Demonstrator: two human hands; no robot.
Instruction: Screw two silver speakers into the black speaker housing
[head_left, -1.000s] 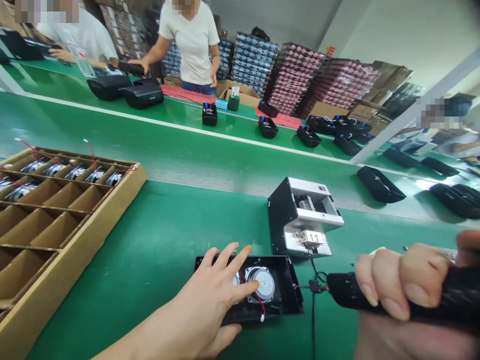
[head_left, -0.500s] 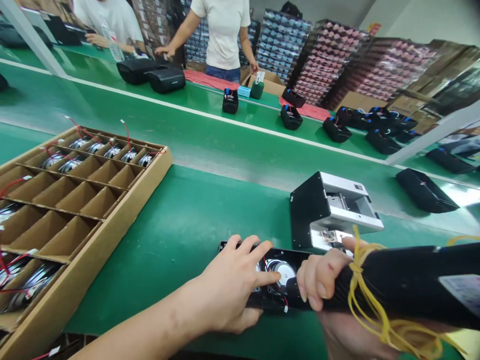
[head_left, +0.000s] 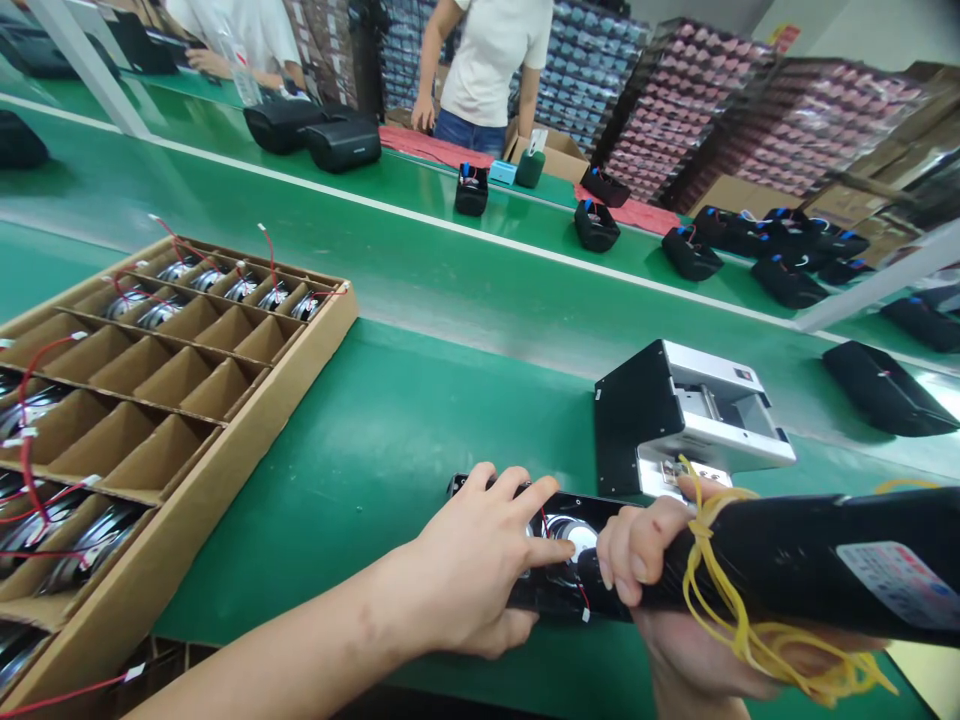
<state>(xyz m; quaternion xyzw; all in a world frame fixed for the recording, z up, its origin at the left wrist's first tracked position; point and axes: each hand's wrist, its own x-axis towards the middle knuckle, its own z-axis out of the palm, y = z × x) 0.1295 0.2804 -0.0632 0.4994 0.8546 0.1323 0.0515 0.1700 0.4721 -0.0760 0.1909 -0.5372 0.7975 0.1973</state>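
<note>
Across a black speaker panel (head_left: 611, 512) lies my left hand (head_left: 491, 560). Its fingers reach toward the far edge, the thumb is at the near edge, and the index finger touches a round silver speaker driver (head_left: 583, 540) set in the panel. A thin red wire with a white plug hangs by the driver. My right hand (head_left: 645, 555) is wrapped round a thick black electric screwdriver (head_left: 795, 555) with yellow bands tied about it. The screwdriver lies nearly level over the panel's right part; its tip is hidden by my hand and the dark panel.
On the left stands a divided cardboard box (head_left: 277, 420) holding speaker drivers with red wires. A black-and-silver screw feeder (head_left: 675, 420) sits just beyond my right hand. Across the green bench are black speaker housings (head_left: 596, 225) and a person in a white shirt (head_left: 491, 70).
The view has shifted slightly, so bench things appear moved. The person across has drawn an outstretched arm in to their side. My hands keep about the same hold on panel and screwdriver.
</note>
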